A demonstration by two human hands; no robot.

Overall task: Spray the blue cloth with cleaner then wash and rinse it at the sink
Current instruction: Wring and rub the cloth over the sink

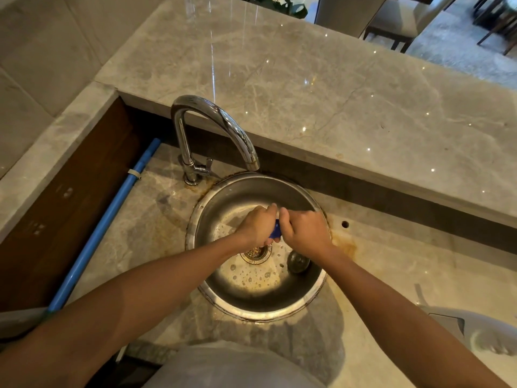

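Observation:
Both hands are pressed together over the round steel sink (282, 312). My left hand (256, 226) and my right hand (306, 232) are both closed on the blue cloth (275, 231), bunched small between them so only a narrow strip shows. The cloth hangs above the drain (256, 253). The chrome tap (215, 121) arches over the basin's far rim; no water stream is visible from its spout. Foamy droplets lie on the sink floor.
A metal drain plug (298, 261) lies in the basin to the right of the drain. A blue pipe (106, 222) runs along the left wall. A raised marble counter (335, 93) stands behind the sink. A grey object (475, 331) sits at the right edge.

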